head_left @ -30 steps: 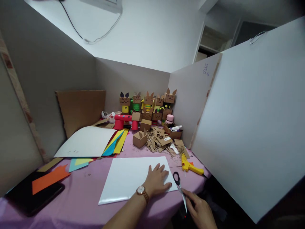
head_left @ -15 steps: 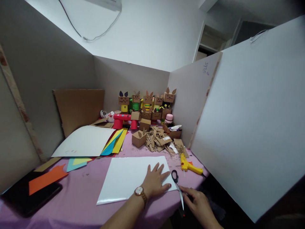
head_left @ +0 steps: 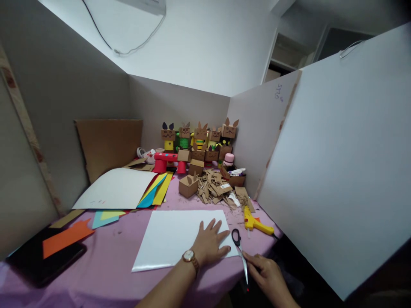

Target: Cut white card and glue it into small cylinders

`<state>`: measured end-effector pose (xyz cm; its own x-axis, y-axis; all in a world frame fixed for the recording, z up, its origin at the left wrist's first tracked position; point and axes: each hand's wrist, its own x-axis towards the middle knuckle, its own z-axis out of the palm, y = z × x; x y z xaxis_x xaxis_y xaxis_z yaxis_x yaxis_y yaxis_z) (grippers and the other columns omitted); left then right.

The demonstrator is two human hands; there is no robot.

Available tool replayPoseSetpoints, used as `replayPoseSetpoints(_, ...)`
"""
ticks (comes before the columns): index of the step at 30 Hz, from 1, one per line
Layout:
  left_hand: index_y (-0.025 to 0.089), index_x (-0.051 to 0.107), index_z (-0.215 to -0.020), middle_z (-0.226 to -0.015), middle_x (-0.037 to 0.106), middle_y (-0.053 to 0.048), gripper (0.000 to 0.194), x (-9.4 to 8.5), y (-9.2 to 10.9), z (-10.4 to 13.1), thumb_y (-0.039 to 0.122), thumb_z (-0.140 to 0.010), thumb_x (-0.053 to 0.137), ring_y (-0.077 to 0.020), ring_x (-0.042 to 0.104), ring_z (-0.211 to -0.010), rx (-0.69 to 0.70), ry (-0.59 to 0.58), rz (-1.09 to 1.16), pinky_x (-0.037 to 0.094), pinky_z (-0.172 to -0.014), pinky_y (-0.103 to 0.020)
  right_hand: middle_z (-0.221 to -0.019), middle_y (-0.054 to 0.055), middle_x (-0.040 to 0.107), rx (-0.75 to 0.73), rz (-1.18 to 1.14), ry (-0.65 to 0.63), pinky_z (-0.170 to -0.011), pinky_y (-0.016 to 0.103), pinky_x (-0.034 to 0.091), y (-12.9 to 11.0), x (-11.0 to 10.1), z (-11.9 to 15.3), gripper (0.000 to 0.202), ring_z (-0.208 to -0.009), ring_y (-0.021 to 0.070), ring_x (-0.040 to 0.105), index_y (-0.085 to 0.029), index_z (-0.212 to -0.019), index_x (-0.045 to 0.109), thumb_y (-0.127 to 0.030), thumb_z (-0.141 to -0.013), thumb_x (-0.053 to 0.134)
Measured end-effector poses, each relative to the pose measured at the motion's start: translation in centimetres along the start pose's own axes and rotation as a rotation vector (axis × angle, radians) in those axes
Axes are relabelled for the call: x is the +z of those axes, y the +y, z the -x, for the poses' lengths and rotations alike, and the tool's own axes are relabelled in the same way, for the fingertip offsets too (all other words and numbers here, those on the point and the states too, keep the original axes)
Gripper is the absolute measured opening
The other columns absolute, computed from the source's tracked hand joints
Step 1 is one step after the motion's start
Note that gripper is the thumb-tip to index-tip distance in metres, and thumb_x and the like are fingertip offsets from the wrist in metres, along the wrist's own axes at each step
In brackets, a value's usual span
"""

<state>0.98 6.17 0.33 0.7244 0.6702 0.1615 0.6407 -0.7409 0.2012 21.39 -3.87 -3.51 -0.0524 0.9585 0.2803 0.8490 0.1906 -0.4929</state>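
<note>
My left hand (head_left: 210,244), with a watch on its wrist, lies flat with fingers spread on the right part of a white sheet (head_left: 167,239). Black-handled scissors (head_left: 236,238) rest just right of the sheet, their blades pointing toward me past the table's edge. My right hand (head_left: 266,271) is beside the blades at the table's front right edge, its fingers bent and close together. Its fingertips are by the scissors; whether they pinch something is too small to tell.
A yellow glue gun (head_left: 257,222) lies right of the scissors. Behind the sheet are cardboard scraps (head_left: 210,188), an open cardboard box (head_left: 188,186) and cardboard-headed figures (head_left: 201,132). Coloured paper (head_left: 67,238) and a black tablet-like object (head_left: 48,265) lie left.
The view has shifted slightly. Both hands, the sheet and the scissors stay in nearly the same places.
</note>
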Motion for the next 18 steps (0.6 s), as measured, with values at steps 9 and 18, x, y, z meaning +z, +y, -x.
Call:
replayPoseSetpoints(9,0.034,0.040,-0.133,-0.147,0.032,-0.012,0.056,-0.11,-0.01,0.01,0.060,-0.085,0.032,-0.0349,0.025,-0.134,-0.001,-0.016,0.015,0.018,-0.098,-0.067,-0.088,0.008,0.075,-0.013,-0.038,0.028,-0.067,0.024,0.049,-0.09,-0.17,-0.01,0.034,-0.075,0.0211,0.068,-0.027,-0.112,0.066,-0.032,-0.089,0.042)
replayPoseSetpoints(18,0.033,0.042,-0.133,-0.147,0.033,-0.012,0.056,-0.16,0.13,0.10,0.060,-0.085,0.033,-0.0354,0.025,-0.134,-0.011,-0.014,0.010,0.018,-0.099,-0.066,-0.076,0.008,0.073,-0.024,-0.079,0.028,-0.062,0.023,0.049,0.43,-0.08,0.78,0.040,-0.066,0.0187,0.067,-0.025,-0.112,0.067,-0.043,-0.090,0.039)
